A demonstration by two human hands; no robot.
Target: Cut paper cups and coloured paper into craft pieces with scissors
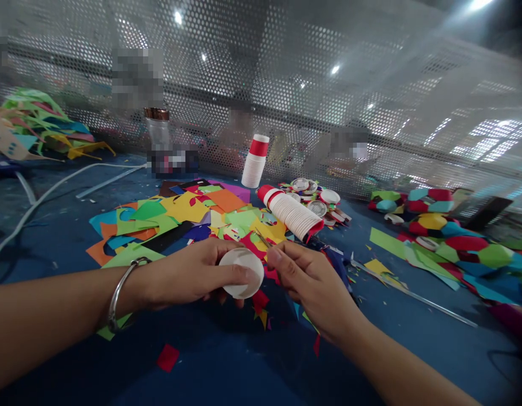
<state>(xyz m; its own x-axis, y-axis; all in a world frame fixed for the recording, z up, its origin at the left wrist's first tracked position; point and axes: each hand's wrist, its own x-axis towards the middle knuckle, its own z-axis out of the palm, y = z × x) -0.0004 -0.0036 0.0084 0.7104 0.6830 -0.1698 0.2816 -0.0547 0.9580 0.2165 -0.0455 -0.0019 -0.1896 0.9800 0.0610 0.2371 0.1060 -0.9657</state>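
My left hand (201, 270), with a silver bangle at its wrist, grips a small white paper cup (249, 262). The thumb lies over the cup's round face, while the other fingers are partly hidden behind it. Just to the right, my right hand (305, 276) pinches a thin, pointed metal tool (263, 238). Its tip points up and to the left, away from the cup; the fingers hide the rest, so its exact kind does not show. Bright paper scraps (258, 304) lie beneath and behind both hands.
Coloured paper sheets (187, 207) spread behind my hands. One stack of paper cups (254, 163) stands upright; another cup stack (292, 211) lies on its side. Round cut pieces (317, 208), a clear strip (417, 296), patchwork paper balls (468, 248) and a lidded jar (158, 127) surround them.
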